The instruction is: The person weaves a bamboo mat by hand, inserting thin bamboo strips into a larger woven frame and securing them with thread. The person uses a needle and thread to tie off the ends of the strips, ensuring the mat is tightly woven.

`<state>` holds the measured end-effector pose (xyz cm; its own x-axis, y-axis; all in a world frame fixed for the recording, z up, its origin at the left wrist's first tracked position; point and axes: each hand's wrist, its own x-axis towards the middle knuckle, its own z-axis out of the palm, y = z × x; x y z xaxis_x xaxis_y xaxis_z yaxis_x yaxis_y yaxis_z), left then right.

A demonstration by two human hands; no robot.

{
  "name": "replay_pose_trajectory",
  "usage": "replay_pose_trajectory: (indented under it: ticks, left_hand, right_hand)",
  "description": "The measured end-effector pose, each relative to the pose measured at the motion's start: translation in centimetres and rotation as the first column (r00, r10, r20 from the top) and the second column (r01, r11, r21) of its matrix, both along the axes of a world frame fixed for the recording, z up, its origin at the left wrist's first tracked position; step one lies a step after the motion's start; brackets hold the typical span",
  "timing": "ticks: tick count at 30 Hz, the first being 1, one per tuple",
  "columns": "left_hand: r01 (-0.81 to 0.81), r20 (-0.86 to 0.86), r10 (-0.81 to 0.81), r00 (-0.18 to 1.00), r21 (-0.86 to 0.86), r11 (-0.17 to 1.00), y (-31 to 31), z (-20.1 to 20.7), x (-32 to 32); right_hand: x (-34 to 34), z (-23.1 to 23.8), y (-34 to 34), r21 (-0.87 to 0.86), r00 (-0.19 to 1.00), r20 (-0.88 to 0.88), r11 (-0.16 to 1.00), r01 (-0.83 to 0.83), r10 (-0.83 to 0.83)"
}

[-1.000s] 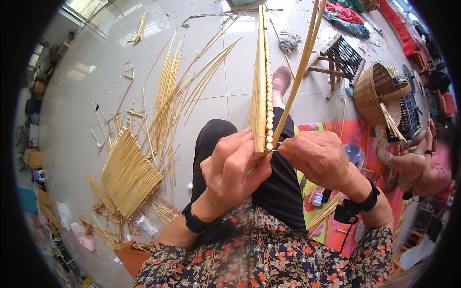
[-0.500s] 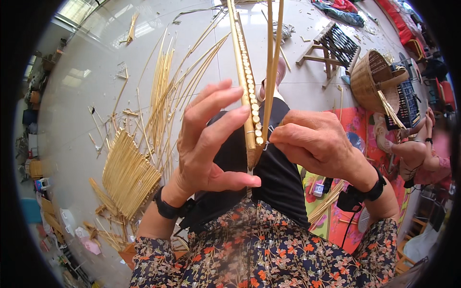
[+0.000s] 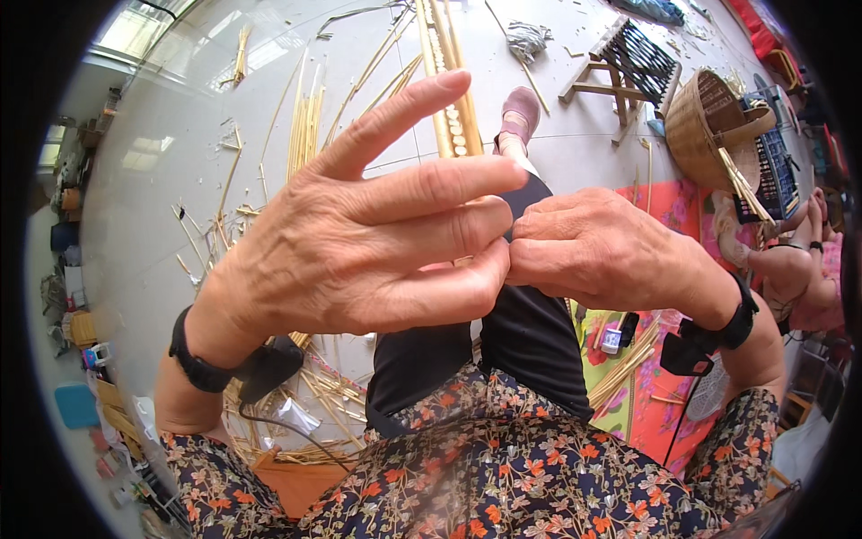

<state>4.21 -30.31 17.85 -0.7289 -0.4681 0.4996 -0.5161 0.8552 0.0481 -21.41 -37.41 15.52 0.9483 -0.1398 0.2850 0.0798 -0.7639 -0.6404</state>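
Observation:
A narrow strip of pale cane or bamboo rods (image 3: 442,117), with a row of round cut ends along it, points away from me over my lap. Its near end is hidden behind my left hand (image 3: 377,225). That hand reaches across with its outermost finger stretched out and the lower fingers closed in a pinch. My right hand (image 3: 597,247) is curled shut, its fingertips meeting those of the left. Whatever lies between the fingertips is hidden. I wear a dark band on each wrist.
Long loose canes (image 3: 310,117) lie on the pale floor at left. A small folding stool (image 3: 628,67) and a wicker basket (image 3: 696,135) stand at far right, beside another person's arm and leg (image 3: 790,269). A red floral mat (image 3: 664,377) spreads at right.
My left hand has swung rightward over the strip's near end to meet my right hand. The white string seen at my right fingertips is now hidden. The strip appears farther up the view.

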Motion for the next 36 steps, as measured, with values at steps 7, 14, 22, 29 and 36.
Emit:
replay_pose_trajectory:
  ticks: [7,14,22,29,36]
  left_hand:
    - [0.033,0.049,-0.036,0.998,0.063,0.997,-0.2,0.5,1.3]
    - [-0.085,0.05,0.079,0.996,0.125,0.989,1.1,-0.1,1.4]
    - [-0.272,-0.463,0.336,0.82,0.201,0.941,5.3,-6.3,-0.4]
    - [-0.199,-0.532,0.536,0.655,0.563,0.802,8.3,-8.2,-1.8]
    - [-0.104,-0.625,0.633,0.457,0.669,0.736,9.4,-8.8,-3.4]
  right_hand:
    - [-5.1,1.2,-3.8,-0.239,0.942,-0.278,0.963,0.122,-0.189]
    - [-4.8,-0.3,1.3,0.287,0.886,0.128,0.872,0.396,-0.445]
    - [-2.8,-3.8,6.0,0.507,0.797,0.213,0.761,0.404,-0.565]
    - [-2.6,-4.9,6.8,0.414,0.766,0.309,0.805,0.426,-0.564]
    - [-2.1,-5.4,6.9,0.403,0.741,0.349,0.806,0.434,-0.574]
